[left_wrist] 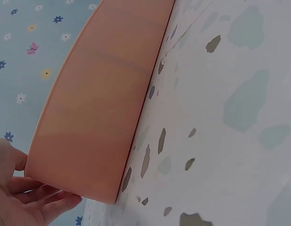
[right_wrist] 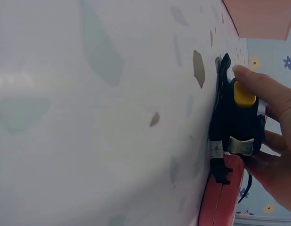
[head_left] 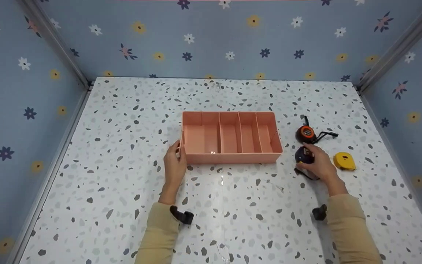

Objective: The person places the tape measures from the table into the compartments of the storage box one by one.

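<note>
A pink divided organizer box (head_left: 233, 158) sits lengthwise on the speckled table, its compartments bare inside. My left hand (head_left: 175, 165) holds the box's near left corner; the left wrist view shows the thumb at the rim and the fingers (left_wrist: 60, 205) against the end wall. To the right of the box, my right hand (head_left: 321, 165) grips a dark tape measure (head_left: 303, 155) between thumb and fingers. In the right wrist view this tape measure (right_wrist: 239, 120) shows a yellow button and a black strap. Close beside it is a red, rounded object (right_wrist: 222, 197).
Just beyond the right hand lies a black-and-orange tape measure (head_left: 306, 134) with a strap. A yellow tape measure (head_left: 344, 161) rests to the hand's right. Flower-patterned panels (head_left: 229, 40) wall in the table (head_left: 130, 110) at the back and both sides.
</note>
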`<state>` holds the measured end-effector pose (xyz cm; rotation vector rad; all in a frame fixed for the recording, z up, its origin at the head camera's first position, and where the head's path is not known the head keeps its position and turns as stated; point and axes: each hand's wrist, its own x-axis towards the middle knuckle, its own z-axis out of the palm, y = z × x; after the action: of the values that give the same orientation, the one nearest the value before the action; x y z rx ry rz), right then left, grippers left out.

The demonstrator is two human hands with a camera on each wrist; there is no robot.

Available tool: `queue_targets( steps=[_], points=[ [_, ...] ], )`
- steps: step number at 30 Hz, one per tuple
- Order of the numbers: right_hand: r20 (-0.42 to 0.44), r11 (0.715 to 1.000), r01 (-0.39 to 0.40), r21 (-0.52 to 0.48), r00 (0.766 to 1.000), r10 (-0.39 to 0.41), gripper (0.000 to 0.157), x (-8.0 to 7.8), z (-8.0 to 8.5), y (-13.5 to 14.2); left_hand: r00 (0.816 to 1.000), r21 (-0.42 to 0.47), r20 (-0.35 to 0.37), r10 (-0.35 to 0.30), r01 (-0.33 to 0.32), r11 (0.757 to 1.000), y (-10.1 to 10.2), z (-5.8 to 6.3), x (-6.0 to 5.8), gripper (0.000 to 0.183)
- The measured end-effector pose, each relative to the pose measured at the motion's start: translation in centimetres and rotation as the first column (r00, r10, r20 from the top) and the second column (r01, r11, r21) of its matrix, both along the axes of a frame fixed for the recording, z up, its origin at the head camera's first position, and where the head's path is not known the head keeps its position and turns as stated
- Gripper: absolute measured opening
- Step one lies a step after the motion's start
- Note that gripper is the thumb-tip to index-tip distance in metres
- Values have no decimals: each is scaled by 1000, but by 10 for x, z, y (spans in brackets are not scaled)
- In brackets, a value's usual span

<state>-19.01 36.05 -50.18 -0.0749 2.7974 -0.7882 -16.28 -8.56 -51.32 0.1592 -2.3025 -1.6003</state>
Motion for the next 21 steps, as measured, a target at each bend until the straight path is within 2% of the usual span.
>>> queue_targets(
  steps=[6,14,18,21],
  points=[
    [13,1000,4,-21,1000,-3,78,-3,1,0,999,87,37,1,-4,996,-2,-2,0,33],
    [8,999,28,-19,1000,-28,77,-4,0,-2,999,134,45,14,-20,991,-5,-4,1,31],
    [-13,999,31,-22,999,-31,76,-3,-2,-1,999,143,35,15,-20,990,-4,-5,2,31],
    [-68,1000,17,-25,998,-19,74,-2,-4,0,1000,148,27,13,-16,989,-4,-6,2,31]
  ],
)
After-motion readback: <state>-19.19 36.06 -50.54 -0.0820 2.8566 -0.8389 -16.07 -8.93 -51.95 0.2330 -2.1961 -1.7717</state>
